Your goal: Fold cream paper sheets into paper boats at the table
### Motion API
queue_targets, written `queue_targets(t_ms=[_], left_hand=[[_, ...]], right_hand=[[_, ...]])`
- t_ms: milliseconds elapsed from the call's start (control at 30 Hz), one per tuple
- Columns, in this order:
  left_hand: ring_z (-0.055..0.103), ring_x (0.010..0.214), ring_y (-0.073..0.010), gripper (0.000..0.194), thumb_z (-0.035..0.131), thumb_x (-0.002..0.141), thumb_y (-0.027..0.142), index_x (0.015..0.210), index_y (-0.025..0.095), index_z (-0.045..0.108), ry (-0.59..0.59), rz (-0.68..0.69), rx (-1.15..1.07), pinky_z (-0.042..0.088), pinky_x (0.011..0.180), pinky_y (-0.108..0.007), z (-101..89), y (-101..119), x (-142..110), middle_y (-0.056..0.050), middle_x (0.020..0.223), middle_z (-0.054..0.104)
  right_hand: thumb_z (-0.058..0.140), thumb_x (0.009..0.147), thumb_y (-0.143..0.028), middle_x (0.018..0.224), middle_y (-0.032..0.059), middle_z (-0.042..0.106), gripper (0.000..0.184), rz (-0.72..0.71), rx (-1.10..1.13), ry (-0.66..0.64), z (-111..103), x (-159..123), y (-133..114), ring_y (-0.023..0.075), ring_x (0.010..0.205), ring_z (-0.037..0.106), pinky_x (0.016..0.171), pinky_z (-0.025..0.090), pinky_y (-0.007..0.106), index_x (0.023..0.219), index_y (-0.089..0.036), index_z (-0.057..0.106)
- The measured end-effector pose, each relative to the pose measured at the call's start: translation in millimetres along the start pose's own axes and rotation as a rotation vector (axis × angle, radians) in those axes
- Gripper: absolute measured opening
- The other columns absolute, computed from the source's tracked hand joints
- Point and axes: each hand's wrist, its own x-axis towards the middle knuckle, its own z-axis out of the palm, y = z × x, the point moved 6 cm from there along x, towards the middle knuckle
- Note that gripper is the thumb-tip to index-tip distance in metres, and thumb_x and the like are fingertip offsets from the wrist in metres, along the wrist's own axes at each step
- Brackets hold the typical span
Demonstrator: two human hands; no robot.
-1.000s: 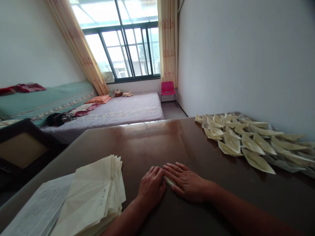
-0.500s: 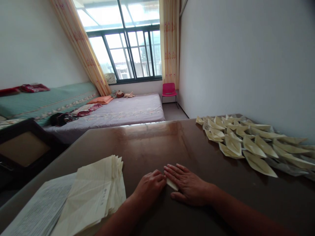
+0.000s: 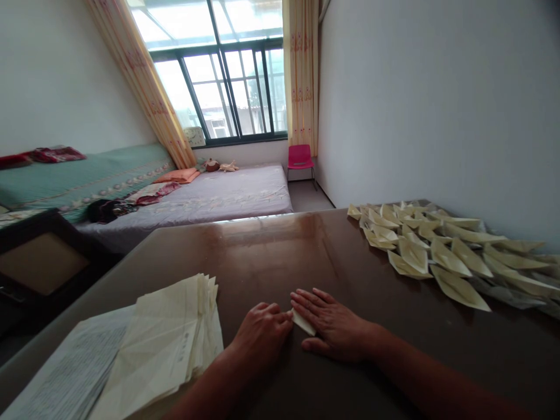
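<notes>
A small folded piece of cream paper (image 3: 303,323) lies on the brown table, mostly covered by my hands. My right hand (image 3: 331,324) rests flat across it, fingers stretched out and thumb apart. At the paper's left end, my left hand (image 3: 265,328) is closed, its curled fingertips gripping the edge. Left of my hands sits a stack of cream lined sheets (image 3: 161,344), with creases across the top one. Many folded paper boats (image 3: 413,255) are crowded together at the right side of the table.
Printed sheets (image 3: 74,361) lie under and beside the cream stack. The glossy brown table (image 3: 262,251) ends at a far edge before a bed (image 3: 245,186). A pink chair (image 3: 300,157) stands by the window. A white wall (image 3: 437,116) borders the right side.
My left hand has shifted slightly left and lower, uncovering more of the folded paper. My right hand stays flat on it, its thumb now farther from the paper.
</notes>
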Motion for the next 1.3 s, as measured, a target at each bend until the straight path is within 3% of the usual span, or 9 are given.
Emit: queue_targets(t_ms=[133,367,467,733,800,900,1000,1133,1300], left_hand=[[0.058,0.076,-0.0185,0.005,0.058,0.087,0.023,0.083,0.020,0.059,0.016,-0.009,0.040,0.042,0.068,-0.030,2.6,4,2,0.000,0.083,0.067],[0.057,0.079,-0.0170,0.013,0.050,0.094,0.029,0.090,0.019,0.058,0.229,0.008,0.080,0.046,0.068,-0.028,8.1,3,5,-0.002,0.081,0.062],[0.057,0.094,-0.0185,0.019,0.048,0.095,0.029,0.109,0.020,0.058,0.220,0.078,0.038,0.049,0.077,-0.030,9.2,2,4,-0.005,0.095,0.064],[0.058,0.096,-0.0174,0.022,0.043,0.096,0.026,0.108,0.019,0.061,0.223,0.082,-0.040,0.051,0.080,-0.030,10.3,-1,7,-0.006,0.097,0.064],[0.058,0.092,-0.0166,0.023,0.041,0.097,0.026,0.104,0.019,0.062,0.231,0.061,-0.046,0.051,0.078,-0.029,9.2,-1,8,-0.006,0.094,0.064],[0.057,0.090,-0.0159,0.024,0.040,0.097,0.026,0.101,0.019,0.063,0.238,0.047,-0.064,0.051,0.079,-0.028,7.8,-1,8,-0.006,0.091,0.063],[0.057,0.093,-0.0165,0.024,0.040,0.097,0.026,0.104,0.019,0.062,0.231,0.050,-0.091,0.050,0.082,-0.029,8.3,1,11,-0.006,0.093,0.063],[0.055,0.099,-0.0176,0.025,0.041,0.097,0.026,0.110,0.020,0.061,0.204,0.060,-0.123,0.049,0.086,-0.030,10.7,3,14,-0.005,0.100,0.064],[0.055,0.095,-0.0161,0.024,0.043,0.096,0.028,0.104,0.022,0.065,0.184,-0.018,-0.251,0.047,0.083,-0.028,16.1,-5,17,-0.003,0.101,0.066]], right_hand=[[0.036,0.092,-0.060,0.157,0.0102,0.017,0.076,-0.007,-0.008,0.004,0,0,-1,0.0220,0.145,0.011,0.118,0.005,0.043,0.152,-0.021,0.010],[0.053,0.084,-0.058,0.156,0.0116,0.021,0.088,-0.011,0.009,0.030,-3,0,4,0.0230,0.145,0.016,0.118,0.011,0.043,0.152,-0.020,0.012],[0.058,0.081,-0.057,0.156,0.0134,0.019,0.094,-0.002,0.035,0.058,-3,-1,9,0.0247,0.144,0.016,0.117,0.013,0.044,0.152,-0.018,0.011],[0.071,0.070,-0.055,0.152,0.0155,0.028,0.104,0.000,0.217,0.139,-19,-6,22,0.0262,0.141,0.025,0.113,0.026,0.042,0.151,-0.017,0.017],[0.074,0.068,-0.052,0.145,0.0138,0.038,0.096,0.010,0.271,0.172,-30,-9,27,0.0253,0.135,0.034,0.109,0.032,0.040,0.146,-0.018,0.028],[0.075,0.070,-0.046,0.118,0.0084,0.057,0.059,0.015,0.246,0.221,-44,-12,33,0.0229,0.114,0.050,0.098,0.042,0.037,0.119,-0.020,0.056],[0.069,0.077,-0.035,0.101,0.0053,0.062,0.031,-0.006,0.160,0.234,-47,-13,34,0.0202,0.099,0.054,0.090,0.045,0.035,0.104,-0.021,0.063],[0.060,0.083,-0.025,0.098,0.0046,0.065,0.021,-0.058,0.068,0.225,-42,-13,31,0.0183,0.093,0.056,0.089,0.044,0.033,0.103,-0.023,0.068],[0.054,0.089,-0.029,0.096,0.0039,0.066,0.021,-0.061,0.102,0.214,-41,-16,39,0.0165,0.089,0.058,0.084,0.045,0.030,0.100,-0.024,0.071]])
